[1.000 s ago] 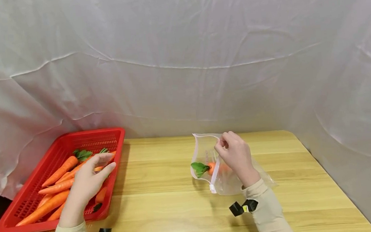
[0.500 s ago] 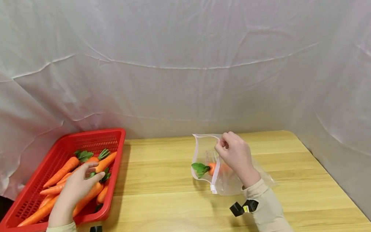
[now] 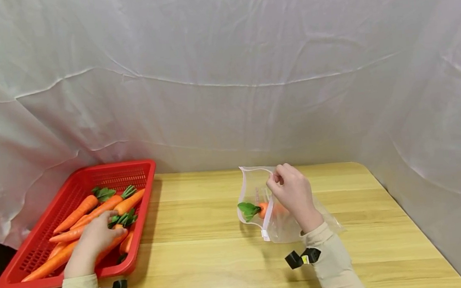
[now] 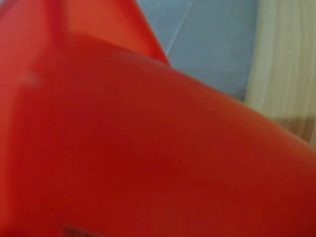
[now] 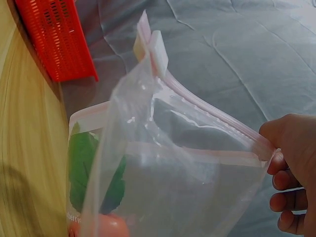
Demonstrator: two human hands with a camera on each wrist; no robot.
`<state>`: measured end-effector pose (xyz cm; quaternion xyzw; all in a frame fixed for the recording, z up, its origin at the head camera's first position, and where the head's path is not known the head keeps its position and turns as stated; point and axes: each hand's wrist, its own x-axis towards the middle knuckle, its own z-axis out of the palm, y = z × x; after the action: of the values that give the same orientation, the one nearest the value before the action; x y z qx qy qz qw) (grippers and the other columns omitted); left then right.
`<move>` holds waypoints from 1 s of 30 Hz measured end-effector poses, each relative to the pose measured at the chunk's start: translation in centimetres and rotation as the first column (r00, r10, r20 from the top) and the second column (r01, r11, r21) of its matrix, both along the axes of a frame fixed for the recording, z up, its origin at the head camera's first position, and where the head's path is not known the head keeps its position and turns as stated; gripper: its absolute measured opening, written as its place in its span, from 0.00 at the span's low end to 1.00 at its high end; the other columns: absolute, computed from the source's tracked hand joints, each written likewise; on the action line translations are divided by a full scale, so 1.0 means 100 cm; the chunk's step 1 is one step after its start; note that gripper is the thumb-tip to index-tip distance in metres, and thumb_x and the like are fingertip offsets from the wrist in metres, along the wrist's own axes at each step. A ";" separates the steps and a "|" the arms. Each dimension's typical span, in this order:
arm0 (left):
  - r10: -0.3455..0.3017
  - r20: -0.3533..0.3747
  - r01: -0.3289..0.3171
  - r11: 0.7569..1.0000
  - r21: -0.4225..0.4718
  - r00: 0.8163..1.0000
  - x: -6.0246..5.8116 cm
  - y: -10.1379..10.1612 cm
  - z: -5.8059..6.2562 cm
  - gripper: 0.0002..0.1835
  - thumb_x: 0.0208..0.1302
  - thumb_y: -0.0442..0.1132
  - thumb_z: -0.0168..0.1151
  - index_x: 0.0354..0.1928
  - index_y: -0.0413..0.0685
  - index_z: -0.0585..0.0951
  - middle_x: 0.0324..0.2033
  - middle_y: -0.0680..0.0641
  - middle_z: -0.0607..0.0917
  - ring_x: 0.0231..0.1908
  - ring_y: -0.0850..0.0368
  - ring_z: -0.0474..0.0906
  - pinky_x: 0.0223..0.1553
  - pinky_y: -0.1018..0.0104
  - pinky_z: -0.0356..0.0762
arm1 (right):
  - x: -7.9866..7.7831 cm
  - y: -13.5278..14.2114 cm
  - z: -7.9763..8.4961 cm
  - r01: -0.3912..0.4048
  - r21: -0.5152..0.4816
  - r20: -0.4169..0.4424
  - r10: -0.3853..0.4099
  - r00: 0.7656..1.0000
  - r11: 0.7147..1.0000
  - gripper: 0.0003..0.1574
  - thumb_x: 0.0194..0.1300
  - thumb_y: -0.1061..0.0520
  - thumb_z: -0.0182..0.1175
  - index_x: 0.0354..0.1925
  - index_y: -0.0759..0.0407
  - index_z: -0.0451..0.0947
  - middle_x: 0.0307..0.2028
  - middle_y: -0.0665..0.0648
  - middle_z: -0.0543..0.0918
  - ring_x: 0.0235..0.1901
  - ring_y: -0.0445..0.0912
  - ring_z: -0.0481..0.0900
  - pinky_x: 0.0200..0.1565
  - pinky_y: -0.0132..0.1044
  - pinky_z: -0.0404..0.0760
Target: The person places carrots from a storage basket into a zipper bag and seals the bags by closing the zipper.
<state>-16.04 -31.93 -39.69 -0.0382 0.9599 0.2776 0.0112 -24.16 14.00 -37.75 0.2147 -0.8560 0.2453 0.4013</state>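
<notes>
My left hand (image 3: 95,240) is down among the carrots in a red basket (image 3: 151,178), touching or just over a carrot (image 3: 110,250) with green leaves (image 3: 126,218) beside the thumb. Its fingertips are partly hidden, so the grip is unclear. My right hand (image 3: 294,193) pinches the rim of a clear zip bag (image 3: 287,226) between thumb and forefinger, holding its mouth apart. A white slider (image 5: 159,52) sits on the bag's zip. Inside lies a carrot (image 3: 263,209), its green leaves (image 5: 89,170) near the opening.
Several carrots (image 3: 76,213) lie in the basket, which stands at the left of the wooden table (image 3: 199,256). Pale cloth (image 3: 226,94) hangs behind and to the right. Blurred red basket wall (image 4: 148,148) fills most of the left wrist view.
My left hand has moved left from the basket's right side, then lowered onto the carrots. The right hand and the bag have stayed in place.
</notes>
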 end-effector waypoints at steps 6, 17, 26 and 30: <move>0.005 0.062 -0.006 1.000 0.004 0.998 -0.002 0.000 -0.003 0.30 0.61 0.37 0.61 0.60 0.26 0.66 0.33 0.30 0.78 0.31 0.41 0.75 0.36 0.50 0.77 | -0.001 0.000 0.000 -0.001 -0.002 -0.004 0.001 1.000 1.000 0.12 0.53 0.64 0.59 0.19 0.55 0.67 0.18 0.52 0.68 0.19 0.41 0.63 0.21 0.31 0.60; -0.014 0.043 0.013 0.999 0.030 0.999 -0.001 0.002 -0.004 0.25 0.61 0.32 0.61 0.58 0.26 0.68 0.21 0.49 0.67 0.24 0.54 0.67 0.29 0.64 0.65 | 0.000 0.000 0.000 -0.006 -0.005 -0.005 0.006 1.000 1.000 0.12 0.53 0.64 0.59 0.19 0.55 0.67 0.18 0.52 0.68 0.19 0.42 0.63 0.21 0.31 0.61; -0.020 -0.117 0.015 0.999 -0.048 0.993 0.001 0.003 0.001 0.13 0.61 0.34 0.58 0.47 0.34 0.76 0.30 0.38 0.80 0.33 0.46 0.75 0.35 0.58 0.75 | -0.001 0.000 -0.001 -0.004 -0.008 -0.004 0.004 1.000 1.000 0.12 0.53 0.64 0.59 0.18 0.55 0.67 0.18 0.52 0.68 0.19 0.42 0.63 0.21 0.31 0.60; 0.000 -0.090 -0.006 0.998 -0.064 0.996 0.005 0.002 0.006 0.25 0.63 0.37 0.61 0.59 0.31 0.72 0.51 0.26 0.78 0.48 0.31 0.76 0.47 0.39 0.75 | -0.001 0.000 -0.001 -0.005 -0.007 -0.007 0.005 1.000 1.000 0.12 0.52 0.64 0.59 0.19 0.55 0.67 0.18 0.52 0.68 0.19 0.42 0.62 0.21 0.31 0.60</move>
<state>-15.55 -31.74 -39.06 -0.0275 0.9678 0.2479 -0.0336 -24.27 13.97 -37.84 0.2161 -0.8532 0.2484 0.4045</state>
